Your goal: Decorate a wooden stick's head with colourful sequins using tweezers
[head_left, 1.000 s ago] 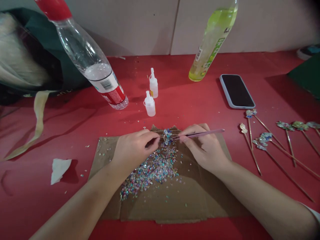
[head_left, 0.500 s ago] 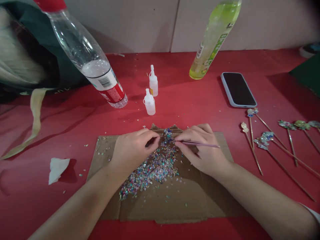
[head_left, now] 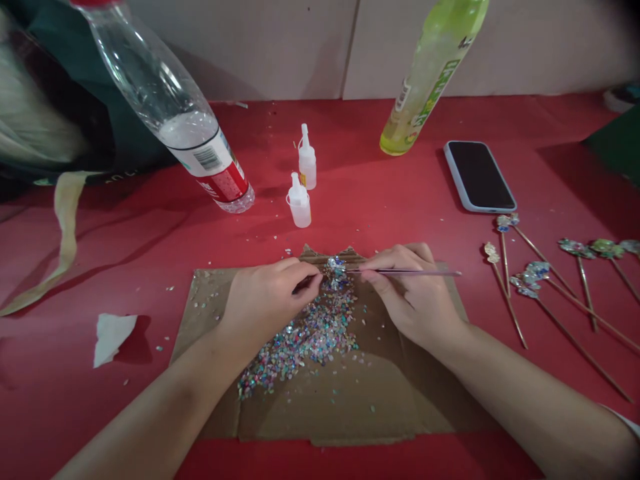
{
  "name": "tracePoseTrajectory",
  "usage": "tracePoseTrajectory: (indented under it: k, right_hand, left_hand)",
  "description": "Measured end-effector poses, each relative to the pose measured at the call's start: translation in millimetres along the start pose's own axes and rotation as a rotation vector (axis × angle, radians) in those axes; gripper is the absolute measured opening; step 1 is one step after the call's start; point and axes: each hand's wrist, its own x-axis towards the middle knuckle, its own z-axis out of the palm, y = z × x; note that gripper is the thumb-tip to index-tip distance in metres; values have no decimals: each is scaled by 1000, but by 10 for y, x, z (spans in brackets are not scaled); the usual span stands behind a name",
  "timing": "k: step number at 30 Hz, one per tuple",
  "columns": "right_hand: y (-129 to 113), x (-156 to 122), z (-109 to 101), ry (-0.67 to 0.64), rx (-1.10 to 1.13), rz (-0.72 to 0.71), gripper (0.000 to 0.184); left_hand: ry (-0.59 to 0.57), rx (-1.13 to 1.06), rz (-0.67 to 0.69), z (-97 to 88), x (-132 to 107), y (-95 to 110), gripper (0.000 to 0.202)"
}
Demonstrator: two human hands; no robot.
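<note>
The left hand (head_left: 270, 300) and the right hand (head_left: 413, 303) work close together near the upper edge of a torn cardboard sheet (head_left: 325, 407). The right grip is closed on thin metal tweezers (head_left: 410, 272), which lie between thumb and fingers, and their tips reach to a small glittering cluster (head_left: 336, 265). The fingers of the left hand are curled and come just beside this cluster, but I cannot tell if they have hold of it. A loose pile of colored flakes (head_left: 310, 340) spreads on the cardboard below the hands, and its lower end stops before the near edge of the sheet.

The cardboard lies on a desk (head_left: 360, 227) with a red surface. Between its upper edge and two small glue bottles (head_left: 303, 177) there is a band of red desk with few scattered flakes. Farther away stand a lying water bottle (head_left: 165, 93) and a green drink bottle (head_left: 433, 77), near a phone (head_left: 479, 177). To the right of the sheet, well apart from the right hand, lie several thin sticks with decorated tops (head_left: 550, 293). To the left of the sheet lies a piece of white paper (head_left: 113, 339).
</note>
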Motion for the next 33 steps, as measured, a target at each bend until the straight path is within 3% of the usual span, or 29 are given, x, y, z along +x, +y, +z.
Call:
tracePoseTrajectory:
  k: [33]
  right_hand:
    - [-15, 11, -6, -50, 1, -16, 11]
  left_hand:
    - [-5, -11, 40, -5, -12, -1, 18]
